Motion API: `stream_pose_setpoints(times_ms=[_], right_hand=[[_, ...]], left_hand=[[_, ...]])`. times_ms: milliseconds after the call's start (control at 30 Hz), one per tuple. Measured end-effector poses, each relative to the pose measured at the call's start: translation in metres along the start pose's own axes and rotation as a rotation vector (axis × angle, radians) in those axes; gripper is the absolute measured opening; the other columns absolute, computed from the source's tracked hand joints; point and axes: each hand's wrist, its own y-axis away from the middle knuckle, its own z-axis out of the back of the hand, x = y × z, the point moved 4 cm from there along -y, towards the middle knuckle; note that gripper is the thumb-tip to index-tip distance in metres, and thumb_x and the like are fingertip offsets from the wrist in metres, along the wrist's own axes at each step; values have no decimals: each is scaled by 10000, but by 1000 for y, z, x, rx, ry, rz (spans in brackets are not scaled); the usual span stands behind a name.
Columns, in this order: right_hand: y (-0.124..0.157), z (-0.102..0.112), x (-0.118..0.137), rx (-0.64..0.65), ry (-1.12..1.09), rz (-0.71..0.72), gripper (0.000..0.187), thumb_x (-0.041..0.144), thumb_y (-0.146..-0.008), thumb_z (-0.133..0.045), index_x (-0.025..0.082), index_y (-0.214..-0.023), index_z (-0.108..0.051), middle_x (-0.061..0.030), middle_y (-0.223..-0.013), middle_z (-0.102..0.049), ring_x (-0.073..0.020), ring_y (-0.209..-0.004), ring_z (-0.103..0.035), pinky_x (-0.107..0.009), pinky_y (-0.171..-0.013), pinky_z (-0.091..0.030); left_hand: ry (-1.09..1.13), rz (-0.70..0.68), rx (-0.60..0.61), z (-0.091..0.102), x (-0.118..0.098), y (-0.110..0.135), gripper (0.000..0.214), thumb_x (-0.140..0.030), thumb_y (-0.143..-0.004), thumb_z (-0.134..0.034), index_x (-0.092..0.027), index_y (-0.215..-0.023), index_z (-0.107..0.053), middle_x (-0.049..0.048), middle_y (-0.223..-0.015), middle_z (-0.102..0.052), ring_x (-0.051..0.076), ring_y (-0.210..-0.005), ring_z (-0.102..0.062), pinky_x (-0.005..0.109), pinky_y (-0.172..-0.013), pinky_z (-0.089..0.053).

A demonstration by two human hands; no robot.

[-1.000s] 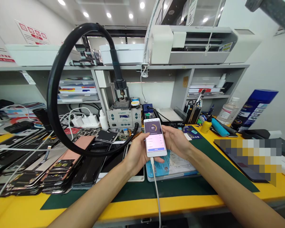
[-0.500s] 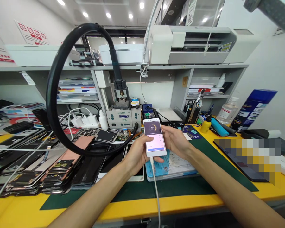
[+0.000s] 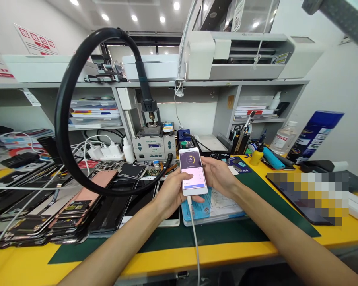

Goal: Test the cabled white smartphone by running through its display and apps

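A white smartphone (image 3: 193, 171) is held upright above the bench, its screen lit with a round gauge reading about 40 on a dark top half and a pale list below. My left hand (image 3: 172, 191) is closed around its left side and underside, with the thumb lying over the screen. On the other side, my right hand (image 3: 219, 174) supports the right edge with its fingers, partly hidden behind the phone. A white charging cable (image 3: 193, 230) is plugged into the phone's bottom end and hangs down past the bench edge. Beneath the hands lies a blue-and-white packet (image 3: 214, 208).
Stacks of phone parts (image 3: 74, 210) cover the left side. A thick black hose (image 3: 61, 119) loops up from a soldering-type station (image 3: 153, 146). A dark tablet-like panel (image 3: 298, 202), partly pixelated, lies right. Behind it stand a blue spray can (image 3: 316, 135) and a yellow bottle (image 3: 257, 155).
The whole view has shifted slightly, so things sit a little further left. Both hands keep the same hold on the smartphone, with the thumb still over the screen.
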Motion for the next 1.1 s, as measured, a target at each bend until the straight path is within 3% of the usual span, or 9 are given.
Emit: stream_pose_setpoints(times_ms=[300, 733, 933, 1100], right_hand=[[1, 0, 0, -10, 21, 4, 423, 431, -967, -376, 185, -1198, -631, -79, -1003, -738, -240, -852, -659, -329, -712, -486], [1, -1, 1, -21, 40, 11, 426, 434, -965, -369, 189, -1204, -623, -79, -1019, -733, -241, -837, -651, -322, -661, -468], [0, 2, -2, 1, 19, 21, 419, 449, -957, -403, 186, -1176, -644, -79, -1042, -730, -246, -885, -655, -350, -758, -498], [-3, 6, -4, 9, 22, 27, 451, 488, -951, -409, 179, -1178, -647, -91, -1062, -727, -262, -886, -661, -365, -751, -505]], left_hand=[[108, 27, 41, -3, -3, 3, 434, -297, -904, -512, -89, -1284, -549, 180, -1075, -692, 288, -918, -683, 388, -627, -626], [156, 8, 82, -3, -4, 2, 442, -380, -942, -473, -149, -1315, -527, 151, -1079, -682, 264, -858, -696, 388, -614, -623], [155, 9, 75, -5, -5, 3, 450, -404, -960, -434, -155, -1323, -525, 145, -1046, -686, 254, -837, -696, 381, -599, -620], [150, 10, 68, -5, -6, 4, 459, -407, -959, -438, -153, -1333, -518, 148, -1046, -683, 257, -841, -693, 386, -601, -620]])
